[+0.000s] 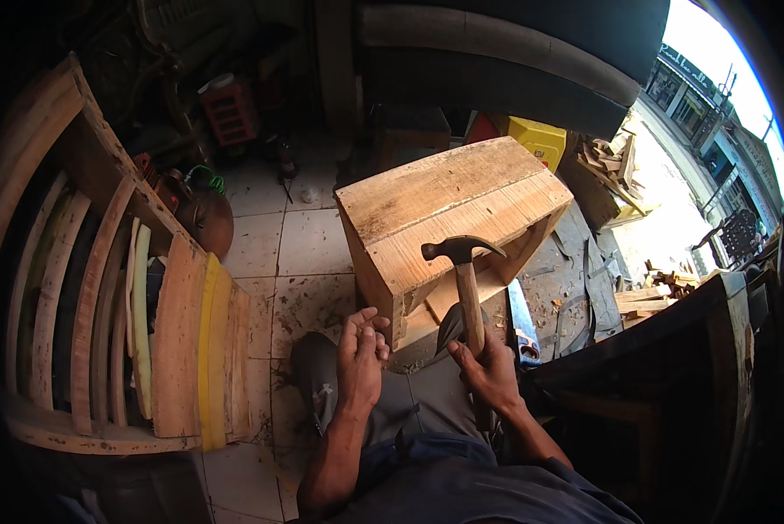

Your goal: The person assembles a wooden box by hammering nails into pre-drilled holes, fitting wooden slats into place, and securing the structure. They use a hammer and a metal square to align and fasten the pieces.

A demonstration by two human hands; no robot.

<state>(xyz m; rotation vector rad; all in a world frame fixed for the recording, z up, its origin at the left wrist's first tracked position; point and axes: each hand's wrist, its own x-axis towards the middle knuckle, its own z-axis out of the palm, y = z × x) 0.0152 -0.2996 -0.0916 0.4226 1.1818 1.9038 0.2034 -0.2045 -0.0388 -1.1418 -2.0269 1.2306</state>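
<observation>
My right hand [488,371] is wrapped round the wooden handle of a claw hammer [468,301], held upright with its dark metal head raised. Behind the hammer head stands a wooden box [453,196] of pale boards, its open side facing me and to the right. Close to the box's near left corner is my left hand [359,362]. Its fingers are curled in with the thumb against them; whatever they may hold is too small to make out. My knees lie under both hands, against the near side of the box.
On the left stands a slatted wooden frame [82,306] with boards leaning on it. A handsaw [523,319] lies right of the box. Farther back are a red crate [230,109], a yellow container [538,140] and scrap wood [614,170]. Shavings litter the tiled floor [309,301].
</observation>
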